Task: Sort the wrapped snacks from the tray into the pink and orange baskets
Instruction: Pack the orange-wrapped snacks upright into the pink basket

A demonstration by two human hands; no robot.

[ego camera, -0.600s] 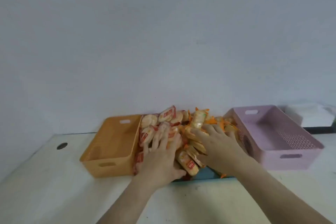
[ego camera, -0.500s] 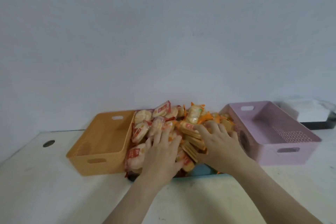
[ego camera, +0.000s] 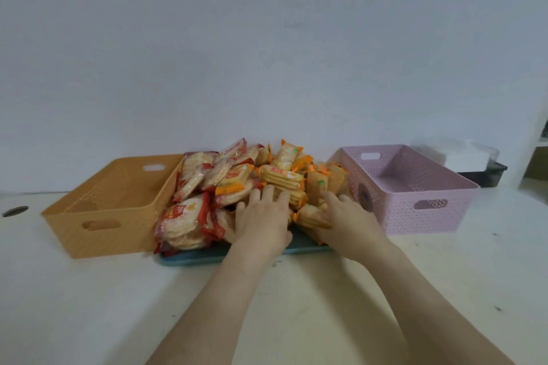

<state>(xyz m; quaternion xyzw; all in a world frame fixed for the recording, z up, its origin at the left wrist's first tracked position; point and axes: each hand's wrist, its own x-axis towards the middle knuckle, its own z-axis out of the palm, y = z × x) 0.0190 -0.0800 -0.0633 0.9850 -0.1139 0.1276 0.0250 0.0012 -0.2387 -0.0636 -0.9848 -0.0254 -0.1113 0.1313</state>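
Far left, we see a dark round hole (ego camera: pixel 14 211) in the pale counter (ego camera: pixel 89 305). Next comes the orange basket (ego camera: pixel 109 238), woven-look plastic with cut-out handles, standing upright on the counter with its right wall just beside the snack pile.

The blue tray (ego camera: pixel 189 259) sits between the two baskets, and only its near rim shows under the load. The wrapped snacks (ego camera: pixel 237 178) are all heaped on this tray. The red-wrapped round rice crackers (ego camera: pixel 181 219) are mostly on the left half, some leaning against the orange basket wall. The orange-wrapped biscuit packs (ego camera: pixel 281 178) are mostly on the right half, up against the pink basket.

The left hand (ego camera: pixel 262 222) lies palm down on the near middle of the pile. Its fingers (ego camera: pixel 268 192) are fairly straight and spread, resting on packets and gripping nothing that we can see.

The right hand (ego camera: pixel 348 222) reaches into the right side of the pile. Its fingers (ego camera: pixel 330 197) are bent among the orange packs, and one biscuit pack (ego camera: pixel 311 216) lies against its thumb side. We cannot tell if it grips that pack or only touches it.

The pink basket (ego camera: pixel 430 216) stands upright to the right, same perforated style, with its left wall touching the pile. Behind it, far right, sits a white box (ego camera: pixel 462 158) on something black (ego camera: pixel 493 176). It is too blurred to name further.
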